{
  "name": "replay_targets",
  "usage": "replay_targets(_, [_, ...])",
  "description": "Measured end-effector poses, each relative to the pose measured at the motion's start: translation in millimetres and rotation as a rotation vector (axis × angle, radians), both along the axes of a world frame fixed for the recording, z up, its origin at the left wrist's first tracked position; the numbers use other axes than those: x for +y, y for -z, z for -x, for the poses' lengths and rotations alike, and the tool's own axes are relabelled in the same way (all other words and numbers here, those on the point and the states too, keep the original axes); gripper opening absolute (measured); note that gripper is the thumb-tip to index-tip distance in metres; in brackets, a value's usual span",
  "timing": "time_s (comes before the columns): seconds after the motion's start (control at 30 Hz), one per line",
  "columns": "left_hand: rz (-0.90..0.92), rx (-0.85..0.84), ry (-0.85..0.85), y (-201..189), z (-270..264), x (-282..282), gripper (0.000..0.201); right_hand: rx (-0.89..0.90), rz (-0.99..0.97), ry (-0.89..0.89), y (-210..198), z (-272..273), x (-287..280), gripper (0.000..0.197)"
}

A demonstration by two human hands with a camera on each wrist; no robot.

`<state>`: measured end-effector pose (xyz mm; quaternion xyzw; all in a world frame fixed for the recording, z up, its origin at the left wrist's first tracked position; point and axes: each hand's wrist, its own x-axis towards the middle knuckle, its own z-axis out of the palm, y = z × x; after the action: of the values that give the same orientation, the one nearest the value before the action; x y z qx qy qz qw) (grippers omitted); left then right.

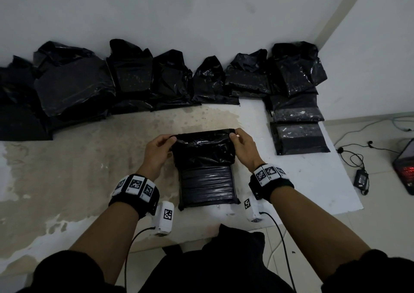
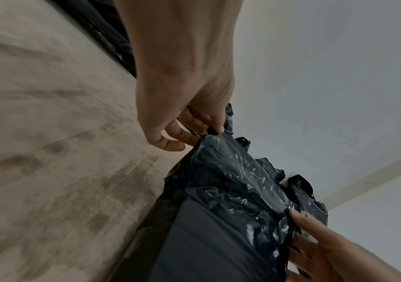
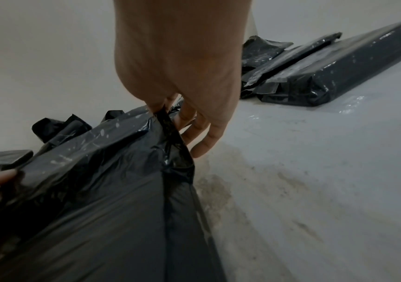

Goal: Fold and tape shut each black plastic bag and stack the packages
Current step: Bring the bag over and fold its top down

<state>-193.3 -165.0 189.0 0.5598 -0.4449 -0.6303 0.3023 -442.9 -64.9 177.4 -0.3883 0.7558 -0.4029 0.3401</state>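
Your left hand and right hand each hold one far corner of the black bag that lies mid-bench, right in front of you. Left fingers curled, thumb and forefinger pinching the bag's loose top edge at its left corner; right fingers the same at the right corner, the other fingers hanging loosely curled beside the plastic. The edge is pulled taut between the two hands and lifted off the bench, with the crumpled upper part of the bag sloping down to the flat, smooth near half, which rests on the surface around something slab-shaped. Bench top is stained tan on your left, whiter on your right. Along the wall behind, a row of unsealed bags, tops crumpled and standing up, runs from the far left to the far right corner. At the right edge, two flat packages lie one beyond the other, touching, each with a strip of clear tape across it; another bag sits partly on the farther one. On the floor to your right, cables and a small black power adapter.
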Motion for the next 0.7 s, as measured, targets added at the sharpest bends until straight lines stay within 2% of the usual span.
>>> replay_targets(0.07, [-0.016, -0.005, -0.001, -1.1, -0.6, 0.9, 0.008, -0.024, -0.010, 0.028, -1.8, -1.3, -0.3, 0.026])
replay_targets(0.27, [0.104, -0.114, 0.051, -8.1, -9.5, -2.3, 0.010, 0.035, 0.004, 0.027, -15.4, -0.2, 3.1, 0.022])
replay_targets(0.37, [0.012, -0.051, 0.108, -13.0, -18.1, 2.9, 0.010, 0.011, -0.013, -0.012, -22.5, 0.3, 14.0, 0.025])
replay_targets(0.5, [-0.105, 0.068, 0.116, -10.3, -25.4, 18.4, 0.011, -0.144, -0.070, -0.061, -26.7, -7.5, 30.7, 0.023])
replay_targets(0.6, [-0.095, 0.094, 0.121, -5.0, -27.2, 25.1, 0.010, -0.155, -0.081, -0.075, -21.2, -9.3, 33.1, 0.023])
replay_targets(0.7, [-0.065, 0.105, 0.144, 1.2, -28.7, 29.2, 0.012, -0.240, -0.055, -0.072, -16.7, -9.0, 33.8, 0.026])
